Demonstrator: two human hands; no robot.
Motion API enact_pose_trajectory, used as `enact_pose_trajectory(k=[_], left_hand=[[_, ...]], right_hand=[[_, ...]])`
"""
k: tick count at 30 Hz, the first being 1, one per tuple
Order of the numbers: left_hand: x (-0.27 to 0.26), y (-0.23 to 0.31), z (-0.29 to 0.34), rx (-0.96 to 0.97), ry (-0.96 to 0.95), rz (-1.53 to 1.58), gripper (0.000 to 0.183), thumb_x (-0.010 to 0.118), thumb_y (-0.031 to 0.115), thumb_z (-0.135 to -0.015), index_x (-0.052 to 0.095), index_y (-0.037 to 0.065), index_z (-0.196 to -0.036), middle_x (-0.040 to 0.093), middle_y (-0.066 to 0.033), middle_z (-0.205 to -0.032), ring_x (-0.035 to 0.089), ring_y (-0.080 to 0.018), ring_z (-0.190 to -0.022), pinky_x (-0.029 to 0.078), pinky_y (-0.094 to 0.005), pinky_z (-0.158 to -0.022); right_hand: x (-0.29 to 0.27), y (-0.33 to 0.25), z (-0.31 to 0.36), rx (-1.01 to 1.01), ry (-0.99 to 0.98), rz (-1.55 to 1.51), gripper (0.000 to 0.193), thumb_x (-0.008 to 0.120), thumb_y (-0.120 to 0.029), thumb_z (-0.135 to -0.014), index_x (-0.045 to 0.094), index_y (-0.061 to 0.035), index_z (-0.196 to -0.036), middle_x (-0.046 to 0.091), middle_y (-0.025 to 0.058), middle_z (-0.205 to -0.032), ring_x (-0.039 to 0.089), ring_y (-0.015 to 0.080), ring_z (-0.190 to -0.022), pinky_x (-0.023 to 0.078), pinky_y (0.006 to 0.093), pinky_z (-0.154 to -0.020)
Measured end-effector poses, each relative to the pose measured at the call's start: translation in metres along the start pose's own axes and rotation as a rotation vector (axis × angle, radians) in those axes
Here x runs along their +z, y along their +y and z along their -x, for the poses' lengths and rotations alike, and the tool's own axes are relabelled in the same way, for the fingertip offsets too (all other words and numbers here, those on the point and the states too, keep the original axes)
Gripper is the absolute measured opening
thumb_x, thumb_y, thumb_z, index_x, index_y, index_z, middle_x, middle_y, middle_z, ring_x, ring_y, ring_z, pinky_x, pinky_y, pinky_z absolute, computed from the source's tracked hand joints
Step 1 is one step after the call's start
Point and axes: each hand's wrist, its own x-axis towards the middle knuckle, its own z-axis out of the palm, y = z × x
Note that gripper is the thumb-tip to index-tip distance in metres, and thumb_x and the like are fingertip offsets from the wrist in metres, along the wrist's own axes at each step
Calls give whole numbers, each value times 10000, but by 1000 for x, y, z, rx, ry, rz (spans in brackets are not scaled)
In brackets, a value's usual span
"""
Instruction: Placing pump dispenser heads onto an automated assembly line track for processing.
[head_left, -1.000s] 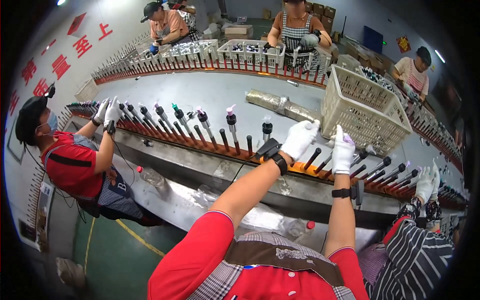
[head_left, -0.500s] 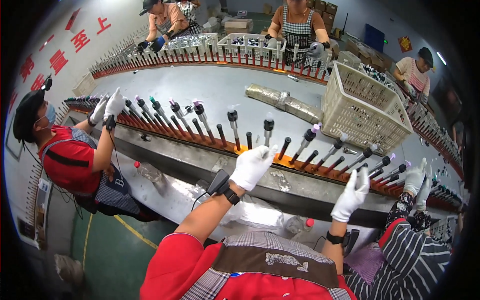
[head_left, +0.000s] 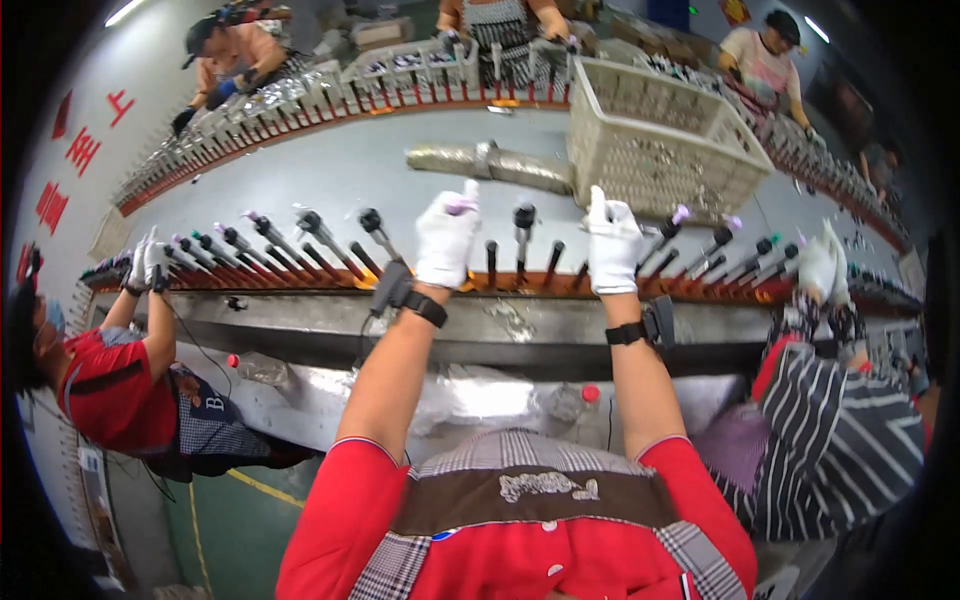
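Note:
My left hand [head_left: 446,238], in a white glove, is raised over the row of pegs. Its fingers are closed on a purple pump head [head_left: 460,207]; whatever is below that is hidden by the glove. My right hand [head_left: 613,245], also gloved in white, has its fingers curled in and one digit pointing up. What it holds, if anything, is hidden. Between the hands a silver tube with a black pump collar [head_left: 523,232] stands on a peg, with bare dark-red pegs [head_left: 555,262] close by. More tubes with black collars and purple or green tips line both sides.
Behind the pegs sits a large cream perforated crate [head_left: 665,165], beside a long foil-wrapped roll [head_left: 490,164]. A plastic bottle with a red cap [head_left: 575,402] lies near my body. Co-workers stand on both sides [head_left: 130,375] and across the table [head_left: 245,65].
Both my hands have moved up and farther forward, the right also leftward. Purple now shows in my left fingers. My view has turned, shifting the crate and roll leftward.

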Motion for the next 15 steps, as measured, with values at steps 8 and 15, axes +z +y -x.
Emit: enact_pose_trajectory(k=[8,15], left_hand=[[-34,1,61,131,-49,-621,307,723,372,-911,702,74,-979,707,-147,-738,710,-320,-700,561,-373,-651],[29,3,-16,-113,-55,203,346,630,276,-1004,566,77,-727,620,-22,-665,600,-93,-587,508,-268,-583]], right_hand=[[-64,61,62,-171,205,-227,316,765,-117,-891,668,-37,-1181,743,67,-991,678,122,-852,552,299,-801],[-13,4,-20,-15,-76,-186,241,759,-243,-899,676,-18,-925,689,55,-829,624,134,-741,502,297,-711]])
